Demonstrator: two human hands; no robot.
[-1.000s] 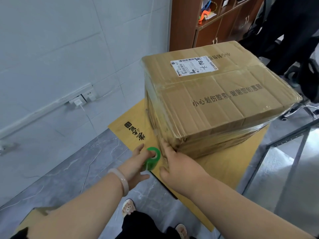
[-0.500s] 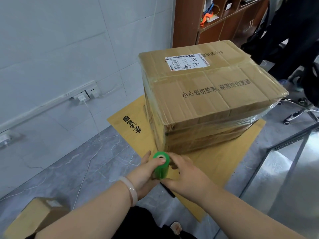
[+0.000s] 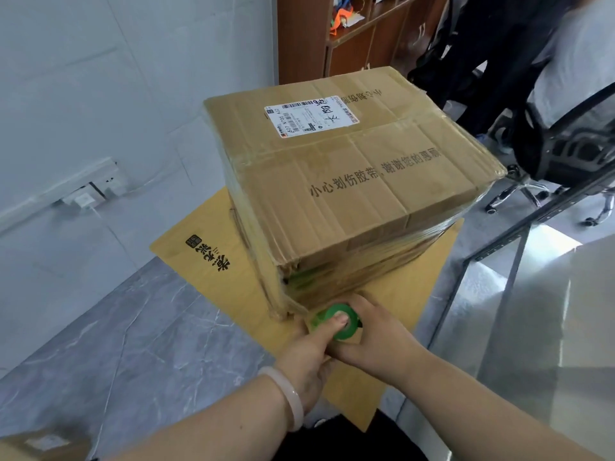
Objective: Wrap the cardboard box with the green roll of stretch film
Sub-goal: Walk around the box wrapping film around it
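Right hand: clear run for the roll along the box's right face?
Probably yes. Both the right hand and left hand grip the green roll at the near corner of the box, and the flat cardboard along that face is bare; the chair stands apart.

Your roll (image 3: 321,317) is bright green. Your box (image 3: 349,194) is brown, black-lettered, with a white label (image 3: 312,116). The floor (image 3: 116,334) is veined grey.

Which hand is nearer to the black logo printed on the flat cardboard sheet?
Left. The left hand is right of the logo, toward the camera; the right hand lies farther right, beyond the green roll.
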